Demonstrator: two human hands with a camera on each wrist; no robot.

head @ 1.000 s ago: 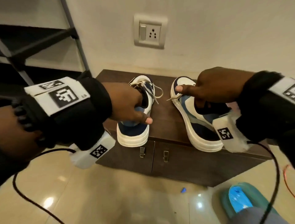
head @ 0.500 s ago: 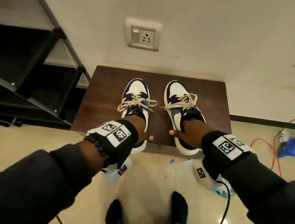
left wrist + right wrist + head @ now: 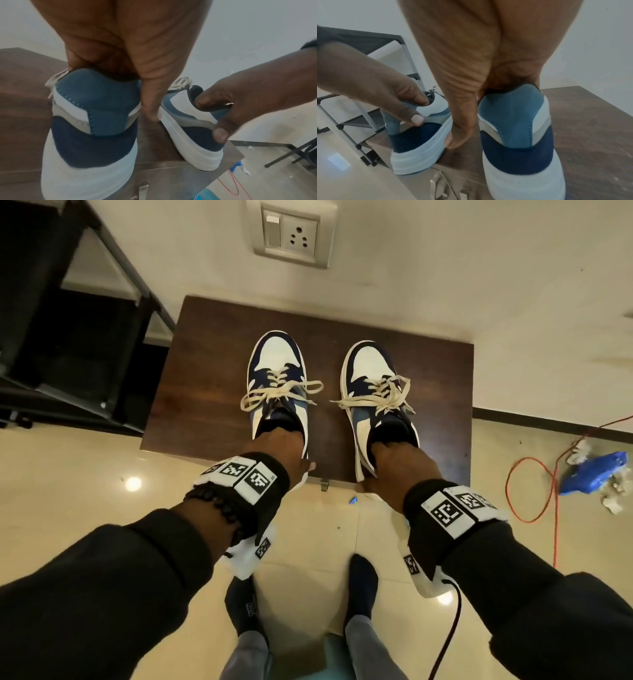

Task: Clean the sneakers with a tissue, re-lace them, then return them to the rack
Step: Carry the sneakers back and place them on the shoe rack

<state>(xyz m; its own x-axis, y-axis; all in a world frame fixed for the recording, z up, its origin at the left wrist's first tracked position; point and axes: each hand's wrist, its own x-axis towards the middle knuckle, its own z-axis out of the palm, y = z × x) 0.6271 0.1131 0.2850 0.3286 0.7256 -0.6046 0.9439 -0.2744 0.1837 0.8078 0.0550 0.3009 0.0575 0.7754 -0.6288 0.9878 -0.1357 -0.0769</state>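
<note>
Head view looks straight down at a pair of navy, light-blue and white low-top sneakers with cream laces, sitting side by side, toes toward the wall, on a dark brown wooden surface [image 3: 205, 364] in the middle of the frame. Both are laced and tied in loose bows.

Left hand [image 3: 277, 446] has its grip on the heel collar of the left sneaker [image 3: 278, 378]: fingers tucked down inside the opening, thumb [image 3: 150, 102] running down the outside of the heel. Right hand [image 3: 400, 463] does the same on the right sneaker [image 3: 371, 378], fingers curled into the collar, thumb [image 3: 458, 129] down the inner side. So each hand is clamped on its own shoe. Heels sit at the near edge of the surface, soles hanging slightly past it in the wrist views.

Upper left of the frame has a black metal-frame shoe rack [image 3: 44, 354], just beside the surface. Top centre there's a grey wall socket plate [image 3: 291, 232]. Right edge: an orange cable [image 3: 548, 491] looped on the cream tiled floor [image 3: 68, 474] plus a blue crumpled bag [image 3: 596, 474]. Bottom centre shows the person's feet in dark socks [image 3: 359, 583].
</note>
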